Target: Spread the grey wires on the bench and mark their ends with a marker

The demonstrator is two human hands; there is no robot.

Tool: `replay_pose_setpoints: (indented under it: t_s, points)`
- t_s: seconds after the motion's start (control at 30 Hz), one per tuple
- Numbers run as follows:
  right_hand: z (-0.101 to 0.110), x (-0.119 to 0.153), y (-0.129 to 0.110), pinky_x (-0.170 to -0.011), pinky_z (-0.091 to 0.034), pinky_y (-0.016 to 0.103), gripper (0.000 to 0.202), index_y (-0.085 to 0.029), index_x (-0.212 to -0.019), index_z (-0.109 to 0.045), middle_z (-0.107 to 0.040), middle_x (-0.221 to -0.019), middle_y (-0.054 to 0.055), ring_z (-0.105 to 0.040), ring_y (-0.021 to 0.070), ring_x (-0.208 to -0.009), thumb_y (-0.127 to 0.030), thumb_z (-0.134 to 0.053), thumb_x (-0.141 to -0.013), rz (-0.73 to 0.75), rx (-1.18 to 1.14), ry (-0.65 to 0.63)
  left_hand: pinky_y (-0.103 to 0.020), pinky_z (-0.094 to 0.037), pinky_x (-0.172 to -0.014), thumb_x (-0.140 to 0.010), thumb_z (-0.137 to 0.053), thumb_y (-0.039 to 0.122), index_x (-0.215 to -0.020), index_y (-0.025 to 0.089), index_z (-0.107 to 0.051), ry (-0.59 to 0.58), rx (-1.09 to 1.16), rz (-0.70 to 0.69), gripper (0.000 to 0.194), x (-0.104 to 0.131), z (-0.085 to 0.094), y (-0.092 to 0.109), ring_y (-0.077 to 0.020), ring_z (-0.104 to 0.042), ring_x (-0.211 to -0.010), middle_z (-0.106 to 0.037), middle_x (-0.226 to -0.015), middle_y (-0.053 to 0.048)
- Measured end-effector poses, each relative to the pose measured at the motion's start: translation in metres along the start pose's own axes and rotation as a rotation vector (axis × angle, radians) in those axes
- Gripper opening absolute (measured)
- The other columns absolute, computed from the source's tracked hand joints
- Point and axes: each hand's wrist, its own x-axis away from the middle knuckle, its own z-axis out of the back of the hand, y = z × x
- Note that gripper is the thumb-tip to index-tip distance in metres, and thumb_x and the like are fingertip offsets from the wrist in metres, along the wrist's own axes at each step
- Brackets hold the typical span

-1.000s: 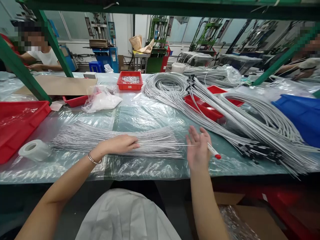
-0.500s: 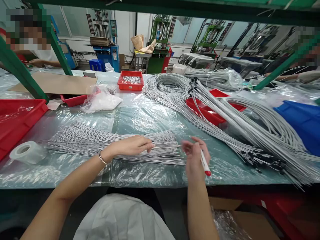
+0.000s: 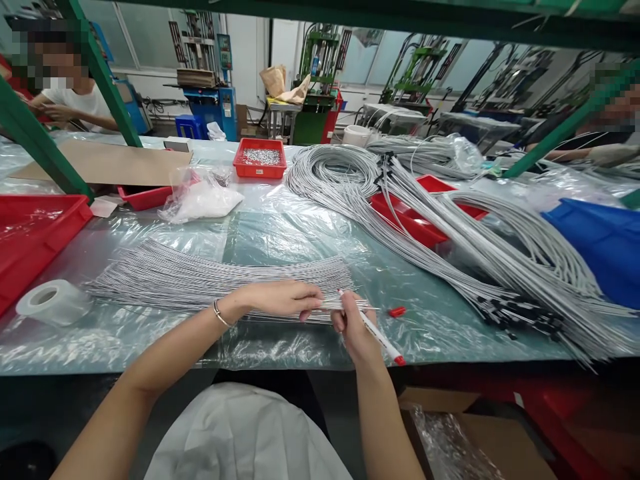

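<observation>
A wide layer of thin grey wires [image 3: 200, 280] lies across the plastic-covered table in front of me. My left hand [image 3: 287, 298] rests over it, palm down, pinching a few wires whose ends reach out to the right. In my right hand [image 3: 356, 323] is a white marker pen [image 3: 380, 339] with a red end, gripped like a pencil. Its tip is close to the wires just right of my left fingers; whether it touches them I cannot tell. The pen's red cap [image 3: 397, 311] lies on the table to the right.
Coiled grey cables [image 3: 335, 170] and bundles with black connectors [image 3: 525, 313] fill the right side, around a red tray [image 3: 410, 223]. A blue bin [image 3: 595, 247], a tape roll [image 3: 53, 302], a red bin [image 3: 45, 233] and a red tray of small metal parts [image 3: 260, 170] surround the work. Green posts [image 3: 95, 73] frame the bench.
My right hand has moved left to the wires, with the marker turned tip towards them. The red cap now lies on the table. My left hand has shifted slightly right.
</observation>
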Motion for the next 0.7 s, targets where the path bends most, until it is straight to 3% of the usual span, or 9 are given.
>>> replay_pose_setpoints:
  t_s: [0.23, 0.47, 0.57, 0.7]
  points:
    - [0.003, 0.002, 0.0, -0.039, -0.02, 0.026, 0.04, -0.02, -0.058, -0.041, -0.035, -0.037, -0.006, -0.03, 0.0077, -0.034, -0.048, -0.044, -0.086, 0.057, 0.145, -0.08, -0.021, -0.038, -0.053, -0.091, -0.032, 0.043, -0.08, 0.014, -0.058, 0.092, 0.066, -0.005, 0.041, -0.005, -0.01, 0.003, -0.0052, -0.049, -0.045, -0.061, -0.074, -0.001]
    - [0.0, -0.001, 0.005, -0.037, -0.019, 0.025, 0.04, -0.02, -0.057, -0.039, -0.033, -0.037, -0.007, -0.029, 0.007, -0.032, -0.047, -0.047, -0.084, 0.091, 0.133, -0.045, -0.021, -0.036, -0.055, -0.09, -0.038, 0.041, -0.088, 0.015, -0.06, 0.117, -0.04, -0.035, 0.034, -0.007, -0.013, 0.004, -0.0062, -0.049, -0.046, -0.062, -0.071, 0.0]
    - [0.0, -0.006, 0.011, -0.036, -0.019, 0.024, 0.039, -0.02, -0.058, -0.038, -0.032, -0.037, -0.008, -0.029, 0.007, -0.032, -0.047, -0.047, -0.084, 0.062, 0.095, -0.01, -0.022, -0.033, -0.056, -0.091, -0.037, 0.038, -0.084, 0.015, -0.06, 0.242, -0.137, -0.009, 0.033, -0.005, -0.015, 0.004, -0.0079, -0.048, -0.05, -0.058, -0.064, 0.001]
    - [0.009, -0.006, 0.014, -0.039, -0.032, 0.023, 0.031, -0.018, -0.075, -0.056, -0.047, -0.043, -0.004, -0.042, 0.01, -0.038, -0.047, -0.049, -0.083, 0.136, 0.15, 0.074, -0.023, -0.029, -0.057, -0.093, -0.033, 0.032, -0.075, 0.015, -0.057, 0.34, -0.27, -0.046, 0.034, -0.001, -0.015, 0.007, -0.0084, -0.043, -0.055, -0.052, -0.061, 0.002]
